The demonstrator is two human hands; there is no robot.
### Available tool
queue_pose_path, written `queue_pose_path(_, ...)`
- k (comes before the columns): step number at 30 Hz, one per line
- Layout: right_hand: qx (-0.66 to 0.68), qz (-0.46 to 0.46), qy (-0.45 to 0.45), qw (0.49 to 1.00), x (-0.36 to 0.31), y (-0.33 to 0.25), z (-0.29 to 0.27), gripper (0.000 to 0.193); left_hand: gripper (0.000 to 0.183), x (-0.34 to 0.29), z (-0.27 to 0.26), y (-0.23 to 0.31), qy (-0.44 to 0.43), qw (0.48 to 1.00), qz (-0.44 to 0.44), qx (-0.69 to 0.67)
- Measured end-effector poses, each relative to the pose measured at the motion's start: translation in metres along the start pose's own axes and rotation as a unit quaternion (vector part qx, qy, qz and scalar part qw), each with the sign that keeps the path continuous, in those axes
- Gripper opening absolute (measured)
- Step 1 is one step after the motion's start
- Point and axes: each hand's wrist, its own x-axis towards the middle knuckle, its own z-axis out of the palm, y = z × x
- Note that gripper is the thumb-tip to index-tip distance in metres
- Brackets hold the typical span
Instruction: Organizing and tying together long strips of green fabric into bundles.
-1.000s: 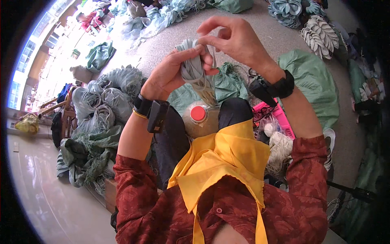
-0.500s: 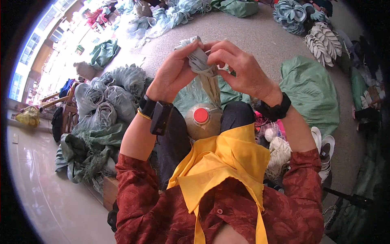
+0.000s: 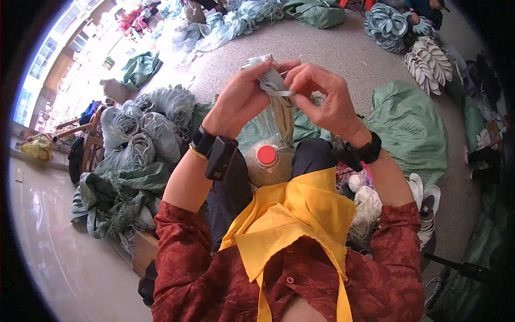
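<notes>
Left hand (image 3: 238,99) clasping a bundle of pale strips (image 3: 275,85) above a red-capped jug (image 3: 256,170), right hand (image 3: 324,95) pinching a strip (image 3: 282,94) wrapped across it, speckled floor (image 3: 343,56) beyond, grey coils (image 3: 134,129) heaped at left, green sack (image 3: 410,131) at right.

- left-hand grip (image 3: 238,104)'s wrapped round a greyish strip bundle (image 3: 277,86)
- right-hand grip (image 3: 323,101)'s right up against it, fingers curled
- red-capped container (image 3: 262,174) sitting between the legs, yellow apron (image 3: 292,214) right by it
</notes>
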Motion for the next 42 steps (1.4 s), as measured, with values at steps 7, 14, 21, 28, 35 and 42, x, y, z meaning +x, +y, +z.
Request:
queue_pose_path(7,-0.054,0.073,-0.040,0.995,0.000,-0.003,-0.003,0.012,0.027,-0.001,0.010,-0.007,0.017,0.999,0.006,0.049)
queue_pose_path(14,0.019,0.137,-0.016,0.990,-0.005,0.009,0.003,0.012,0.037,-0.002,0.011,-0.010,0.003,0.997,0.018,0.078)
queue_pose_path(21,0.184,0.235,-0.021,0.954,0.001,0.000,-0.010,0.006,0.034,-0.003,0.001,-0.014,0.019,0.995,0.007,0.094)
queue_pose_path(28,0.276,0.289,-0.011,0.917,-0.002,0.006,-0.020,0.005,0.032,-0.009,0.002,-0.022,0.082,0.974,0.003,0.213)
queue_pose_path(35,0.243,0.304,-0.007,0.921,-0.010,0.012,-0.021,0.006,0.030,-0.015,0.010,-0.021,0.059,0.978,-0.024,0.197)
queue_pose_path(42,0.283,0.316,0.018,0.905,-0.011,0.012,-0.026,0.005,0.038,-0.022,0.008,-0.026,0.012,0.948,-0.021,0.317)
